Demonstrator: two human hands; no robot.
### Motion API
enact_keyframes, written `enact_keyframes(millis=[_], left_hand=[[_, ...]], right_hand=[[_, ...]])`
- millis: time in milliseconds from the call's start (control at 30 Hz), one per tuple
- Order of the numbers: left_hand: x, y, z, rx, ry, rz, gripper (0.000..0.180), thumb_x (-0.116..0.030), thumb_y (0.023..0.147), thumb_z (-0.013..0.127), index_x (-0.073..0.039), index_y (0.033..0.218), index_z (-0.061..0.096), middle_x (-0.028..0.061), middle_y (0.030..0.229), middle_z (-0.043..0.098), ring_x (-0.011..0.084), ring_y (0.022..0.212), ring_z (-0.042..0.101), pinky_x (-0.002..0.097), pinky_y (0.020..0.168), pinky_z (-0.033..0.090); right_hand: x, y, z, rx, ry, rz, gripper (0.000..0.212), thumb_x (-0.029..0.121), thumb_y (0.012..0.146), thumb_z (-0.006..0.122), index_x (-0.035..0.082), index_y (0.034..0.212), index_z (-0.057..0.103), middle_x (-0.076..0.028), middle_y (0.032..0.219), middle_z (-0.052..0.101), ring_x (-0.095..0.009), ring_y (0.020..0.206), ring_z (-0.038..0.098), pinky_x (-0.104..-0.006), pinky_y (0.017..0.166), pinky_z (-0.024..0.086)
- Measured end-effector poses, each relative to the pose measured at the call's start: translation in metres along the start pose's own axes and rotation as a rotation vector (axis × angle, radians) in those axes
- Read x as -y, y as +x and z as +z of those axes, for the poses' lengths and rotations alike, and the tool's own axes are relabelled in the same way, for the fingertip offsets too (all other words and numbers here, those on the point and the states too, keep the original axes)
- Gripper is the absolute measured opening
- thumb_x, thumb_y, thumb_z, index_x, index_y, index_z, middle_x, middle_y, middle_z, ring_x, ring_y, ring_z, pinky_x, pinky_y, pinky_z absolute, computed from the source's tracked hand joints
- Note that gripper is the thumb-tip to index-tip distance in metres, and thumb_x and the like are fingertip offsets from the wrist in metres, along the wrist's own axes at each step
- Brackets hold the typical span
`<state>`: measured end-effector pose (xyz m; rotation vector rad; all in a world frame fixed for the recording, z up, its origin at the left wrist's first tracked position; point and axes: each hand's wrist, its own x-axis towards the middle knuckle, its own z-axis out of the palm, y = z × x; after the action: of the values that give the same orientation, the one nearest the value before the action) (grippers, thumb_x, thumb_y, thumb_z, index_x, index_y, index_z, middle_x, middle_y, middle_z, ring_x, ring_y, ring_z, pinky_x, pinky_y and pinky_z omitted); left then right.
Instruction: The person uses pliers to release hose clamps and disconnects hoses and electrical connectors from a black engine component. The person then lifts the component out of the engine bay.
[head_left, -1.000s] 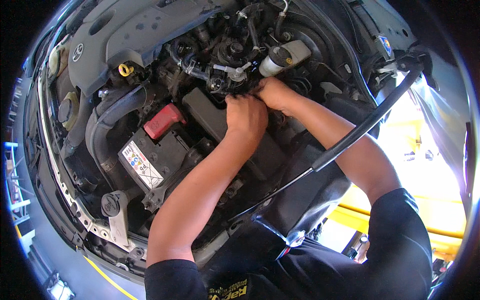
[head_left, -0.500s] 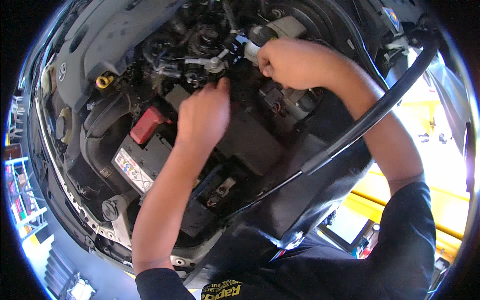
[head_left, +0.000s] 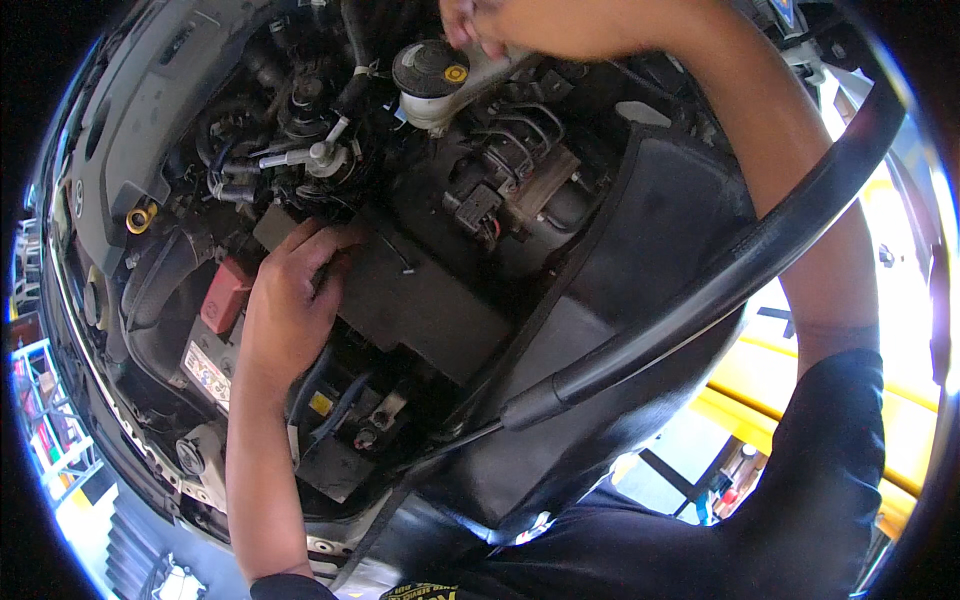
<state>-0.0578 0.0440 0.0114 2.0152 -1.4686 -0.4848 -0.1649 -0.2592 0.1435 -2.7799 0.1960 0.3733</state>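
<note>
My left hand [head_left: 290, 290] rests over a flat black cover [head_left: 430, 315] beside the battery. Its fingers are loosely bent, the thumb stands apart, and no held item shows. A small bolt-like piece with a shiny end [head_left: 407, 268] lies on that cover, just right of the fingers. At the top edge my right hand [head_left: 500, 25] is partly cut off, above a white fluid reservoir with a black cap [head_left: 430, 68]. Its fingers curl, but whether they hold anything is hidden. Ahead of my left hand sits a silver rod-like fitting [head_left: 318, 155] among hoses.
A black gas strut [head_left: 690, 280] slants across the bay, in front of my right forearm. The battery carries a red terminal cover [head_left: 226, 297]. A block with bent metal pipes [head_left: 525, 170] lies right of centre. A yellow dipstick ring [head_left: 140, 217] is at left.
My right hand has moved up and away from beside the reservoir to the top edge. My left hand has drawn back from the silver fitting onto the black cover. The view has shifted rightward.
</note>
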Motion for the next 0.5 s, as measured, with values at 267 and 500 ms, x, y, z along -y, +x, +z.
enact_keyframes(millis=[267,500], left_hand=[[0.005,-0.004,-0.002,-0.137,-0.070,-0.133,0.020,0.000,0.093,0.061,-0.001,0.111,0.070,0.0175,0.108,0.070,0.0365,0.104,0.068,0.0388,0.091,0.052],[0.018,-0.025,-0.011,-0.203,0.059,-0.240,0.017,-0.002,0.095,0.062,0.001,0.110,0.069,0.0150,0.107,0.071,0.0313,0.103,0.069,0.0360,0.091,0.051]], right_hand=[[-0.066,0.160,0.053,0.353,-0.056,-0.195,0.031,0.015,0.086,0.069,0.002,0.113,0.076,-0.019,0.108,0.077,-0.028,0.093,0.072,-0.0437,0.083,0.055],[-0.079,0.217,0.109,0.796,-0.056,-0.055,0.035,0.021,0.097,0.069,0.007,0.129,0.072,-0.006,0.118,0.076,-0.018,0.099,0.070,-0.0366,0.085,0.055]])
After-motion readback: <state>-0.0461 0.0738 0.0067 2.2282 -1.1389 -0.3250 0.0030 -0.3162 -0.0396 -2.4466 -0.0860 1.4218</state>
